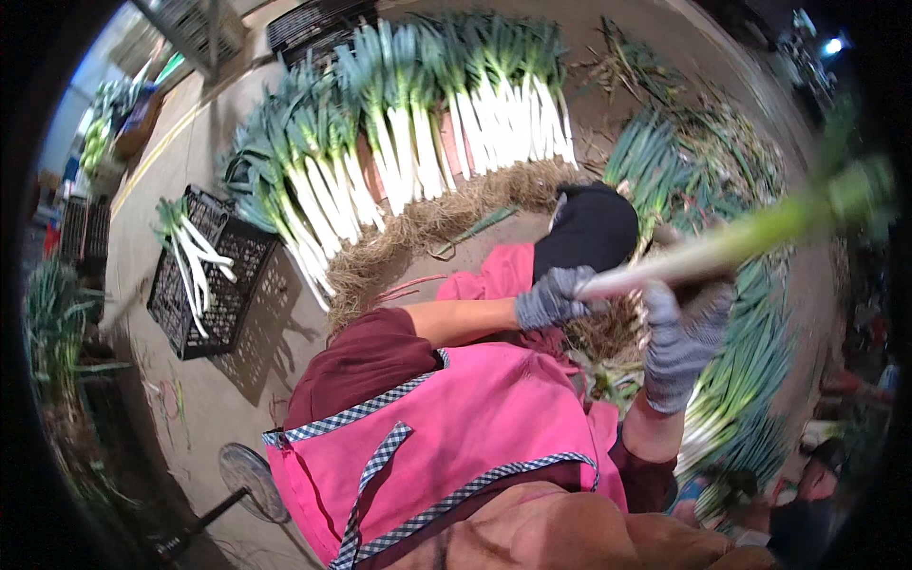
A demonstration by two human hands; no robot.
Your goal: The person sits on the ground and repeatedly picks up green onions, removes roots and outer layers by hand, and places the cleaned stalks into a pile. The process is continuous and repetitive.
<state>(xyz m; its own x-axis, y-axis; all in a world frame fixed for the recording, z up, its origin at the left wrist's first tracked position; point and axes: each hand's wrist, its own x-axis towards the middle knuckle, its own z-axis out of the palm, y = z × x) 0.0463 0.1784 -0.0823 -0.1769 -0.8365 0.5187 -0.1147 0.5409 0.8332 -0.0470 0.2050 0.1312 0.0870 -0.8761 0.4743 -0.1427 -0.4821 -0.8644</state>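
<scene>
My left hand (559,299), in a grey knit glove, grips the white lower end of a leek (741,246). The leek slants up to the right, and its green top is blurred. My right hand (673,349), gloved alike, is just below the stalk with its fingers apart; whether it touches the leek is unclear. Trimmed-looking white leeks (406,149) lie in an arc before me, tops outward. Dry, fibrous root trimmings (456,199) are heaped along their white ends. To my right is a long pile of leeks (748,342) with green leaves.
A black plastic crate (206,285) at left bears several leeks (196,249). Another black crate (320,32) is behind the arc. Leaf waste (741,149) is piled at the far right. A round metal base (253,481) with a dark pole is at lower left.
</scene>
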